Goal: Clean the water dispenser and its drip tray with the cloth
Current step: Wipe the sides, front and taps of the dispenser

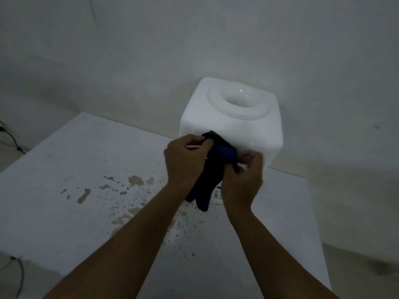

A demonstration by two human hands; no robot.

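Note:
A white water dispenser (237, 130) stands at the back of a white table (75, 169), its round top opening bare. In front of it, both hands hold a thin white piece, apparently the drip tray (194, 146), which a dark blue cloth (216, 162) mostly covers. My left hand (183, 162) pinches the tray's left edge. My right hand (241, 182) grips the cloth over the tray's right end. The cloth's loose end hangs down between my wrists. The dispenser's lower front and taps are hidden behind my hands and the cloth.
Brown stains and specks (133, 180) spread over the tabletop left of and below my hands. Dark cables (13, 139) run along the far left beside the table. A plain wall stands close behind the dispenser. The table's right edge falls just right of the dispenser.

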